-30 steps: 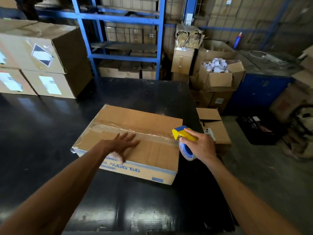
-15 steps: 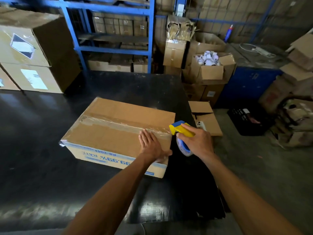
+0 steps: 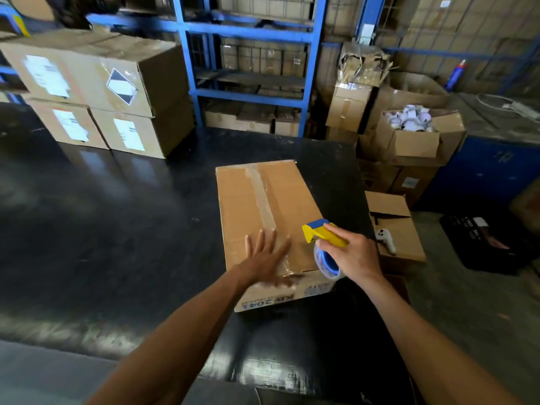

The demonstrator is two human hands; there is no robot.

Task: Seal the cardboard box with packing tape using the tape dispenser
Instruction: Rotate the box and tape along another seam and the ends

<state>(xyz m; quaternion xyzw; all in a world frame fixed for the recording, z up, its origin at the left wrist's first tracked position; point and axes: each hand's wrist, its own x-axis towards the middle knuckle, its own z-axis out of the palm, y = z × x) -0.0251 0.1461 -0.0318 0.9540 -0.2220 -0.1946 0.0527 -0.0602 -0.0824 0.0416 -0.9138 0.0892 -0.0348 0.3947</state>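
Head view: the cardboard box (image 3: 263, 217) lies on the black desk (image 3: 117, 229), its long side running away from the person, with a strip of clear packing tape (image 3: 261, 197) along the top seam. The left hand (image 3: 267, 258) presses flat, fingers spread, on the box's near end. The right hand (image 3: 352, 255) is clamped around the yellow-and-blue tape dispenser (image 3: 321, 238) at the box's near right corner.
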